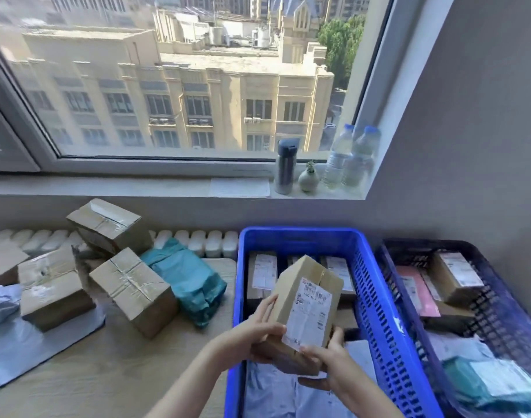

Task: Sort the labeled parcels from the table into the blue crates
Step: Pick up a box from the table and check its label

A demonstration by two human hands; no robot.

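Both hands, left hand [259,333] and right hand [327,357], clamped around a labeled cardboard box [306,309], tilted over the blue crate [375,300].

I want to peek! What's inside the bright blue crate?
Inside the bright blue crate, labelled boxes sit at the far end and pale mailer bags lie at the near end. The cardboard box, held by the left hand and right hand, hides the middle.

Head camera looks forward-down, close above table [113,366] and window [173,86].
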